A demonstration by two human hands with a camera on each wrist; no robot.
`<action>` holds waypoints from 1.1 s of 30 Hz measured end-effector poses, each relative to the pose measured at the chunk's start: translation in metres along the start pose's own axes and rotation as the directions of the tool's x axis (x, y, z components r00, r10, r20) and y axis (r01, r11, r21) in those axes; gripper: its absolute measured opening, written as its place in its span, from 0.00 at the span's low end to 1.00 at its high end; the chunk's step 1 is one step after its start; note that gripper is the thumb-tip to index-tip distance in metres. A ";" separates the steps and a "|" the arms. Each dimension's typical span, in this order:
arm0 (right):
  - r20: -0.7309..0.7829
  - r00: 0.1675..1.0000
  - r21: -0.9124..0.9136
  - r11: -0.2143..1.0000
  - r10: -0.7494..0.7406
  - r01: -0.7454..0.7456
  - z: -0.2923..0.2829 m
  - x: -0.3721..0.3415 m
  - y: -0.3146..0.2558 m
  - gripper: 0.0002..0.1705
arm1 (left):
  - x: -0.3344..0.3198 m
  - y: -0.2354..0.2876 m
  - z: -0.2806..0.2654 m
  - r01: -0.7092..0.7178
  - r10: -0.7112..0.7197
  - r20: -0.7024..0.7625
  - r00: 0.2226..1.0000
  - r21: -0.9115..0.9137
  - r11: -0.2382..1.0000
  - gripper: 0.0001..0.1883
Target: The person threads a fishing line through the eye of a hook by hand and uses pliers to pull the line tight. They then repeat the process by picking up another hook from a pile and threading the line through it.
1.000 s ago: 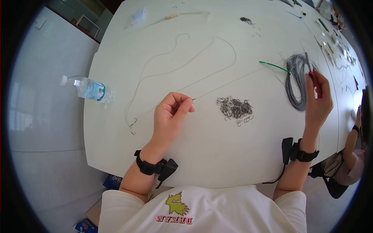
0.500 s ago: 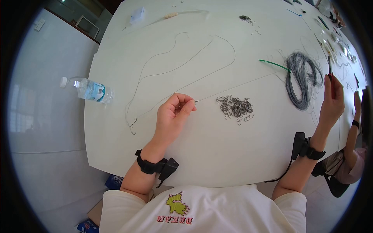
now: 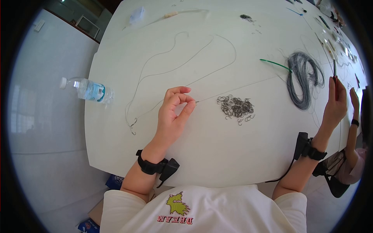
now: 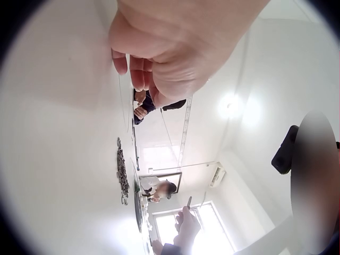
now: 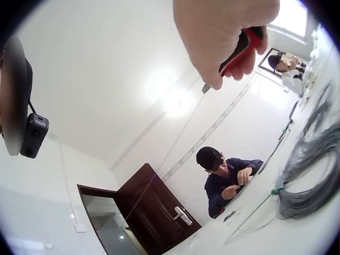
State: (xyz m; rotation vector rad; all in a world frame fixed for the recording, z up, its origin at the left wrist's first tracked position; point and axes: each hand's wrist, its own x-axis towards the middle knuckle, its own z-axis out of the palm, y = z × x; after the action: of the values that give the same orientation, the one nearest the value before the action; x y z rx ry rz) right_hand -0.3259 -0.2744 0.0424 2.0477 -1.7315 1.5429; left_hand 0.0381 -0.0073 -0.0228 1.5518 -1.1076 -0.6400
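In the head view my left hand (image 3: 173,112) pinches a small dark fish hook (image 3: 197,101) between thumb and index finger, the other fingers spread a little. A thin fishing line (image 3: 237,89) stretches almost straight from there toward the right. My right hand (image 3: 335,103) grips a tool with a red-and-black handle (image 5: 245,50) and a slim grey metal tip (image 3: 334,66). In the right wrist view the line runs from that tip. A coiled bundle of grey line (image 3: 301,83), bound with a green tie (image 3: 274,64), lies left of my right hand.
A pile of fish hooks (image 3: 236,107) lies between my hands. Loose line with hooks (image 3: 134,123) curves over the white table left of my left hand. A water bottle (image 3: 93,90) lies near the left edge. Another person's arm (image 3: 352,124) is at the right.
My right hand has moved right with the tool, away from the line bundle, which shows more fully. The left hand shifted slightly right, its free fingers lifting and spreading.
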 end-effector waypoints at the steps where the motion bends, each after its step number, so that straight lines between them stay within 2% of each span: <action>1: 0.001 1.000 0.000 1.000 -0.001 0.001 -0.001 0.002 0.003 0.18 | 0.000 -0.001 0.000 -0.002 0.002 -0.001 1.000 0.006 1.000 0.03; 10: -0.078 0.993 0.104 0.991 0.091 -0.083 -0.015 0.017 0.043 0.19 | 0.002 0.000 -0.003 0.025 -0.024 -0.041 0.999 0.004 1.000 0.03; 17: -0.125 0.982 0.096 0.987 0.142 -0.130 -0.026 0.025 0.065 0.19 | 0.003 -0.001 -0.004 0.043 -0.044 -0.047 0.998 -0.021 0.999 0.03; 19: -0.154 0.978 0.016 0.990 0.140 -0.139 -0.029 0.023 0.055 0.20 | 0.003 -0.002 -0.004 0.045 -0.046 -0.044 0.998 -0.022 0.999 0.03; 26: -0.165 0.971 0.055 0.985 0.170 -0.163 -0.026 0.027 0.074 0.20 | 0.003 0.000 -0.005 0.077 -0.077 -0.041 0.996 -0.015 0.997 0.03; 28: -0.142 0.988 0.046 0.997 0.065 -0.059 -0.021 0.027 0.066 0.20 | 0.004 -0.003 -0.004 0.074 -0.075 -0.086 0.993 -0.017 0.997 0.03; 29: -0.109 0.994 0.149 0.989 0.018 -0.002 -0.012 0.024 0.062 0.19 | 0.004 -0.001 -0.002 0.070 -0.071 -0.089 0.993 -0.016 0.997 0.03; 30: -0.083 0.996 0.251 0.967 -0.031 0.051 -0.004 0.020 0.053 0.18 | 0.003 0.004 0.000 0.021 -0.016 -0.078 0.997 0.065 0.998 0.02; 31: -0.055 0.996 0.273 0.959 -0.067 0.080 0.001 0.006 0.015 0.16 | 0.002 0.008 0.003 -0.031 0.040 -0.062 0.997 0.145 0.989 0.02; 32: 0.017 0.996 0.242 0.966 -0.092 0.085 0.005 -0.011 -0.016 0.14 | 0.000 0.011 0.005 -0.036 0.045 -0.063 0.997 0.145 0.989 0.02; 33: 0.125 0.974 0.299 0.943 -0.189 0.145 0.006 -0.030 -0.057 0.13 | -0.001 0.014 0.008 -0.039 0.046 -0.053 0.998 0.134 0.990 0.02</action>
State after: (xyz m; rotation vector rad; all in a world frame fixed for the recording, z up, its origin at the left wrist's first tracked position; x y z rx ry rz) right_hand -0.2747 -0.2353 0.0489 2.4372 -1.3944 1.7110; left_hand 0.0267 -0.0095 -0.0119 1.6447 -1.1573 -0.5000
